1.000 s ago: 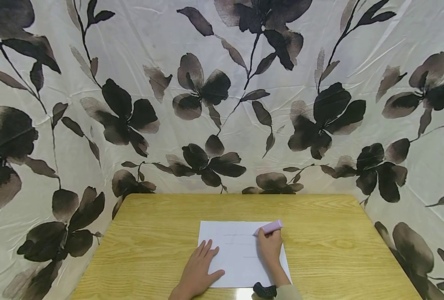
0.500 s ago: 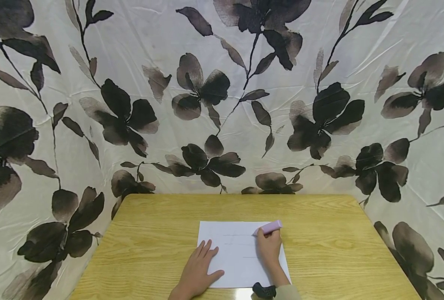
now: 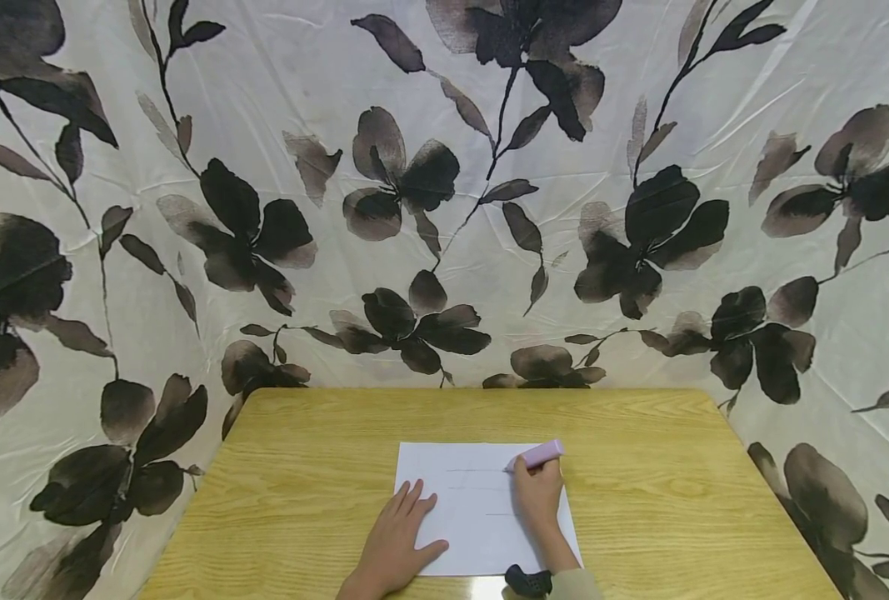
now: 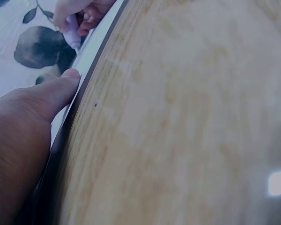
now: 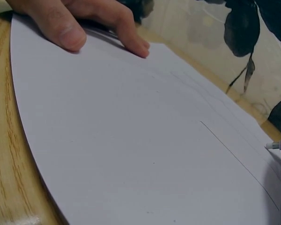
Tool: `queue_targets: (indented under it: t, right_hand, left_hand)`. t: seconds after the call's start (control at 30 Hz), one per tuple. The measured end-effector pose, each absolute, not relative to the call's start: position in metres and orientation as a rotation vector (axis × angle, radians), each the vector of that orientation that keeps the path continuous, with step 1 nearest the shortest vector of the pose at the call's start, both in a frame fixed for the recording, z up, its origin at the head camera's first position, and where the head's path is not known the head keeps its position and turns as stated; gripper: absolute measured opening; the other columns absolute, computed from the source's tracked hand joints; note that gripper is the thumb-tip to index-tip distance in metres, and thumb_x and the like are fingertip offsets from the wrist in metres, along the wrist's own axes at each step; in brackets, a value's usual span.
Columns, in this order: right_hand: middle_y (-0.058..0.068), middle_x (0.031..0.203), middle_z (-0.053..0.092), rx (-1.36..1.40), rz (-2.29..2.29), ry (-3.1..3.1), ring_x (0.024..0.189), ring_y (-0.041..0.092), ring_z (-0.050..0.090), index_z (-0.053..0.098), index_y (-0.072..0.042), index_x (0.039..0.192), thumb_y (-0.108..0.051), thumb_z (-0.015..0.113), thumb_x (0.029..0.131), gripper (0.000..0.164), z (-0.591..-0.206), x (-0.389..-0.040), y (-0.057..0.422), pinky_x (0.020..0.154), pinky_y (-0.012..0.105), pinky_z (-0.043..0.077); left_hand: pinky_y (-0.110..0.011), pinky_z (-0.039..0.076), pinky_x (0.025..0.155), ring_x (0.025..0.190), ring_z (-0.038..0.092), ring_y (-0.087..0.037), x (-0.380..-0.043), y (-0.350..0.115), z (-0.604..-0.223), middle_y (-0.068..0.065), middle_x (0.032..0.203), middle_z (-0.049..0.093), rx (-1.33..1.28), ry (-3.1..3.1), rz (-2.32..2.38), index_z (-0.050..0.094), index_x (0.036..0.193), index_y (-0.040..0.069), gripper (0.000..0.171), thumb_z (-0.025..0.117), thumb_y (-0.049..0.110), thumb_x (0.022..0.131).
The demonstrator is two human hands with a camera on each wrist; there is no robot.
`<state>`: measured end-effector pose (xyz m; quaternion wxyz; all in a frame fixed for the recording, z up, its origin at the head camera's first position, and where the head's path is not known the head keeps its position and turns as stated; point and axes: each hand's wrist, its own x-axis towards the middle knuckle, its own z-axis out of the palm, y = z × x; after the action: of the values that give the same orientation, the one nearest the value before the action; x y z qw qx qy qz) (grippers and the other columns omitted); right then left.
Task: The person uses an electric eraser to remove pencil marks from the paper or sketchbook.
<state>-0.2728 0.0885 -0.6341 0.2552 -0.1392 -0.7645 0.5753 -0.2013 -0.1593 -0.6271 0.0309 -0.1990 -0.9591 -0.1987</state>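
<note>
A plump, smooth lilac marker [image 3: 540,454] slants over the far right corner of the white paper [image 3: 466,537], its narrow pale tip [image 5: 273,146] at one of the thin lines [image 3: 477,470]. The right hand [image 3: 540,496] pinches it; the left hand [image 3: 399,537] rests, fingers straight, on the paper's left side

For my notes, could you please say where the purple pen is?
In the head view, the right hand holds the purple pen near the top right corner of the paper.
</note>
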Motion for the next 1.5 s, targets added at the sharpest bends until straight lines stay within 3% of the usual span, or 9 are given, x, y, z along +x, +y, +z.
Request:
queue_targets:
  t: [0.47, 1.3, 1.5]
  right_hand:
    - [0.006, 0.076, 0.053, -0.433, 1.655, -1.900, 0.067, 0.015, 0.050, 0.052, -0.001, 0.093, -0.003, 0.066, 0.081, 0.019, -0.630, -0.277, 0.087, 0.056, 0.021, 0.041]
    - [0.004, 0.073, 0.051, -0.366, 1.626, -2.061, 0.064, 0.011, 0.046, 0.050, 0.001, 0.096, -0.006, 0.064, 0.084, 0.019, -0.628, -0.277, 0.091, 0.053, 0.023, 0.039]
    - [0.006, 0.074, 0.052, -0.383, 1.597, -2.108, 0.066, 0.015, 0.046, 0.051, 0.001, 0.097, -0.006, 0.065, 0.084, 0.020, -0.630, -0.271, 0.095, 0.056, 0.027, 0.041]
  left_hand:
    - [-0.055, 0.025, 0.112, 0.140, 0.027, -0.038, -0.205, -0.161, -0.625, -0.015, 0.151, 0.037, -0.612, -2.912, -0.635, 0.052, 0.139, 0.012, 0.073, 0.055, 0.063, 0.088]
    - [-0.057, 0.028, 0.110, 0.138, 0.031, -0.040, -0.200, -0.164, -0.624, -0.017, 0.148, 0.041, -0.627, -2.908, -0.616, 0.054, 0.137, 0.011, 0.071, 0.054, 0.063, 0.088]
    - [-0.056, 0.025, 0.112, 0.140, 0.028, -0.038, -0.200, -0.159, -0.630, -0.016, 0.150, 0.039, -0.608, -2.942, -0.646, 0.053, 0.138, 0.013, 0.072, 0.053, 0.065, 0.088]
